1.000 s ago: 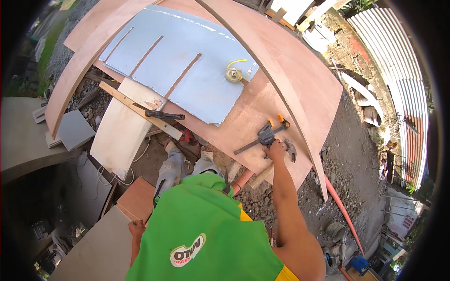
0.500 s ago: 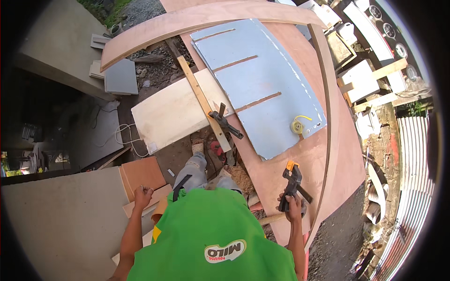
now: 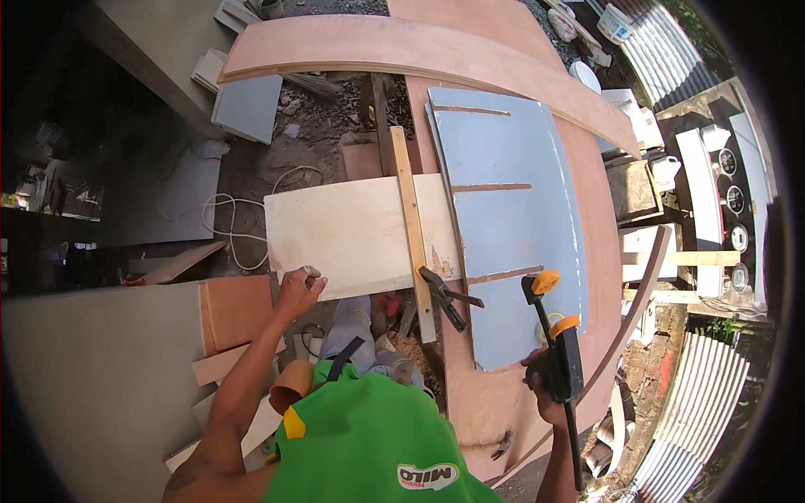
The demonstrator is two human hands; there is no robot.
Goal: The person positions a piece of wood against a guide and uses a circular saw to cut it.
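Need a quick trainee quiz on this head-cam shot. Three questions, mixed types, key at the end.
1. Name the tool in the right hand.
2. True or false: the wooden strip lies underneath the cream board.
3. Which of these is the left hand nearest to?
A) the blue panel
B) the cream board
C) the corrugated sheet

Key:
1. A bar clamp, black with orange pads.
2. False; the strip lies across the top of the board.
3. B, at its near left corner.
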